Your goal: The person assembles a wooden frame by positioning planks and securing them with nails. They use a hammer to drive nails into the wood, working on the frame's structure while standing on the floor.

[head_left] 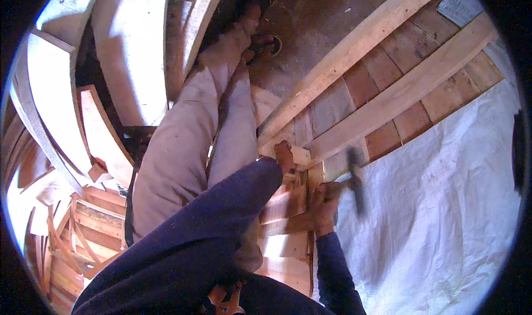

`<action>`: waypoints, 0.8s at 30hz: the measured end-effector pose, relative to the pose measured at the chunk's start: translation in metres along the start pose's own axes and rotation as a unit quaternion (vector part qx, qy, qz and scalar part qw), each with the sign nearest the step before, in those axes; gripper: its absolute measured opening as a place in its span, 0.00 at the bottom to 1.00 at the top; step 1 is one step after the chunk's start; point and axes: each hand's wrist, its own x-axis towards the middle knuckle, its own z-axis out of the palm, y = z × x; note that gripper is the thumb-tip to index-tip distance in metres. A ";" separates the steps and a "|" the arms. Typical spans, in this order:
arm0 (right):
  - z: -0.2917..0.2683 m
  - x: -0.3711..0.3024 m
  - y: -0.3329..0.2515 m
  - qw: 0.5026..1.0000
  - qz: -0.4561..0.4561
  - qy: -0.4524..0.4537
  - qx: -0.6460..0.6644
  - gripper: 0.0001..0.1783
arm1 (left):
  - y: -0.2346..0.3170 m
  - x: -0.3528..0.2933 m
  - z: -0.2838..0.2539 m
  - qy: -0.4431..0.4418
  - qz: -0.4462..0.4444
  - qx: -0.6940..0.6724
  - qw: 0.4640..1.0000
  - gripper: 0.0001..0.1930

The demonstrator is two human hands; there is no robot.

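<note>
My right hand (323, 205) is closed round the handle of a hammer (356, 183), whose dark head is smeared by motion. The hammer is raised beside a wooden frame joint, near the end of a long timber beam (396, 96). Across from it, my left hand (284, 157) rests at the joint, by a short wooden block (300, 155). Its fingers look closed, partly hidden by my dark sleeve, and I cannot make out what is in them. A second long beam (354, 57) runs alongside, ending near my left hand.
A crumpled white sheet (432, 215) spreads on the right. Brick-like reddish blocks (382, 141) show between and beside the beams. Wide planks (130, 54) stand at the upper left, with a slatted wooden crate (100, 221) below. Trousered legs (183, 132) stretch through the middle.
</note>
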 end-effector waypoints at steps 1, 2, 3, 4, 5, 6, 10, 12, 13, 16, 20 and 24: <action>0.010 -0.004 0.043 0.987 0.047 -0.091 -0.122 0.16 | 0.025 0.007 -0.020 -0.035 -0.024 0.001 0.999 0.06; 0.016 0.001 0.061 0.948 0.084 -0.185 -0.244 0.16 | 0.046 0.017 -0.035 -0.097 -0.055 0.017 0.994 0.07; 0.015 0.004 0.061 0.959 0.058 -0.149 -0.233 0.16 | 0.070 0.024 -0.048 -0.152 -0.068 0.027 0.986 0.08; 0.020 0.009 0.056 0.970 0.023 -0.111 -0.217 0.16 | 0.095 0.027 -0.061 -0.156 -0.037 0.023 0.987 0.10; 0.025 0.016 0.048 0.976 -0.011 -0.081 -0.201 0.17 | 0.114 0.032 -0.077 -0.074 0.080 -0.011 0.994 0.10; 0.014 0.020 -0.001 0.987 -0.033 -0.040 -0.149 0.16 | 0.128 0.039 -0.095 0.020 0.194 -0.025 0.980 0.12; -0.012 0.005 -0.081 0.995 -0.009 0.091 0.036 0.11 | 0.187 0.084 -0.179 0.072 0.246 -0.029 0.966 0.15; 0.017 -0.003 -0.020 0.987 -0.065 0.124 0.073 0.11 | 0.218 0.110 -0.212 0.040 0.217 -0.104 0.970 0.15; 0.023 0.006 -0.006 0.997 -0.050 0.051 -0.026 0.10 | 0.214 0.120 -0.223 0.056 0.217 -0.091 0.970 0.15; 0.030 0.025 0.019 0.977 -0.029 -0.114 -0.178 0.11 | 0.205 0.133 -0.234 0.088 0.212 -0.068 0.971 0.15; 0.000 0.027 -0.085 0.996 -0.032 0.006 -0.085 0.14 | 0.180 0.144 -0.251 0.131 0.221 -0.062 0.964 0.15; 0.012 -0.002 -0.034 0.996 -0.058 0.033 0.065 0.16 | 0.193 0.144 -0.254 0.126 0.213 -0.080 0.966 0.15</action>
